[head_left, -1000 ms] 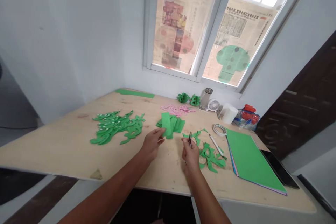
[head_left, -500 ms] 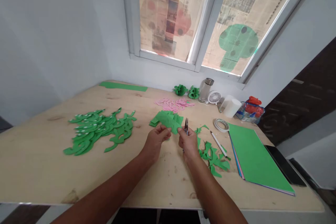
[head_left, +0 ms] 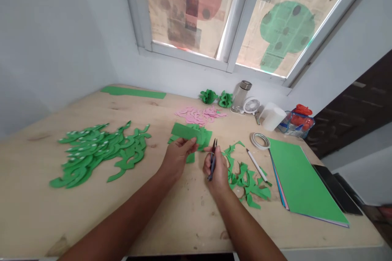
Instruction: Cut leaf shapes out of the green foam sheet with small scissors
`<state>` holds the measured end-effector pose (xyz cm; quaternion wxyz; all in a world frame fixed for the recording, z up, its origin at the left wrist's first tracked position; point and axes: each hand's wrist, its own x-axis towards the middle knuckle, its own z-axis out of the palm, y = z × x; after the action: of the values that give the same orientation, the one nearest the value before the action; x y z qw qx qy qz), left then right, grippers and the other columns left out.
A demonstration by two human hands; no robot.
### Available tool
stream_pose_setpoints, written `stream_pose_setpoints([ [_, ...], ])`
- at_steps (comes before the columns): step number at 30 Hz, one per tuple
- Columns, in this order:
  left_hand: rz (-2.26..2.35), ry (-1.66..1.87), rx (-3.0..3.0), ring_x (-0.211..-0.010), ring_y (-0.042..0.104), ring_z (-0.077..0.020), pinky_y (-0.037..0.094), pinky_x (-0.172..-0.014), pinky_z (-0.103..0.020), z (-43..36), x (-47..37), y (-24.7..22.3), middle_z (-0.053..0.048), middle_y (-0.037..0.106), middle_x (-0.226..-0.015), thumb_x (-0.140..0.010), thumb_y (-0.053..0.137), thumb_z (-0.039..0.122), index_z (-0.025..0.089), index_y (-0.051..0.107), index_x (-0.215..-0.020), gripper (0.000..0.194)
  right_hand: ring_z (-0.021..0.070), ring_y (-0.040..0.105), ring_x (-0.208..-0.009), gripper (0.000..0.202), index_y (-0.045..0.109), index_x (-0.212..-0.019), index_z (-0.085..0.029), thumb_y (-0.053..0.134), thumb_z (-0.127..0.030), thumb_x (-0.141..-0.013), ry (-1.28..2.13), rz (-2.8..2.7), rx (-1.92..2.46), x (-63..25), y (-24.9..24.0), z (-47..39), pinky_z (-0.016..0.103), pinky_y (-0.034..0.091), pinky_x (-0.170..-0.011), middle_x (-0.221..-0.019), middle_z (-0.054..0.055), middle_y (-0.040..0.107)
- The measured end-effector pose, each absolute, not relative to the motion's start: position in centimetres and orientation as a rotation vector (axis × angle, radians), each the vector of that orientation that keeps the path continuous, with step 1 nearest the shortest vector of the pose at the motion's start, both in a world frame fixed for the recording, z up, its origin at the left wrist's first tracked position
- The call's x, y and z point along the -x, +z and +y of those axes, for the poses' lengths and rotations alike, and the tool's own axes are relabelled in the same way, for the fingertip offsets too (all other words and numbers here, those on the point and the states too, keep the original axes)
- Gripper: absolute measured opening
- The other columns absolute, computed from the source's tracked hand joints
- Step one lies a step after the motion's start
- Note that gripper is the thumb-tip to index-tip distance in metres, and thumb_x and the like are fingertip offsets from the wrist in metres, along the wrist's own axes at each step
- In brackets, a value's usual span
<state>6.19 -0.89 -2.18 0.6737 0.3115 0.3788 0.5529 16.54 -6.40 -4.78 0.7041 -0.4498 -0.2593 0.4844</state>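
My left hand point(head_left: 176, 157) pinches a flat green paper piece point(head_left: 183, 131) between thumb and fingers, held above the wood-topped table point(head_left: 147, 212). Under and behind it lies a small pile of green paper pieces point(head_left: 206, 135). In my right hand point(head_left: 219, 173) is a pair of small dark scissors point(head_left: 213, 159), their tips pointing away from me and slightly apart. Just right of that hand are curly green paper scraps point(head_left: 249, 183). To the left spreads a heap of cut, curved green paper shapes point(head_left: 98, 149), several with white spots.
Pink paper cut-outs point(head_left: 199, 114) lie behind the pile, with green paper flowers point(head_left: 208, 96), a glass bottle point(head_left: 241, 97) and a white fan point(head_left: 251, 105) by the wall. A white pen point(head_left: 255, 163), tape roll point(head_left: 260, 141) and green paper sheets point(head_left: 306, 179) are on the right.
My left hand has raised a straight-edged green piece clear of the pile. My right hand has moved off the paper, keeping the scissors. The view has tilted down slightly.
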Motion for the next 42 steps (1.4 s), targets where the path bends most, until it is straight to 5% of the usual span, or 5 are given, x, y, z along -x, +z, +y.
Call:
stream_pose_setpoints([
  [42,0.832,1.179,-0.580,-0.067,0.069,-0.0190,0.057,-0.067,-0.030,-2.9,-6.9,-2.7,-0.002,0.074,-0.068,-0.052,0.094,0.029,0.017,0.075,-0.068,0.027,0.0065,0.025,-0.038,0.063,0.047,-0.058,-0.022,0.068,-0.078,-0.079,1.202,-0.618,1.079,-14.4,-5.8,-7.5,0.022,0.017,-0.037,-0.043,-0.009,0.039],
])
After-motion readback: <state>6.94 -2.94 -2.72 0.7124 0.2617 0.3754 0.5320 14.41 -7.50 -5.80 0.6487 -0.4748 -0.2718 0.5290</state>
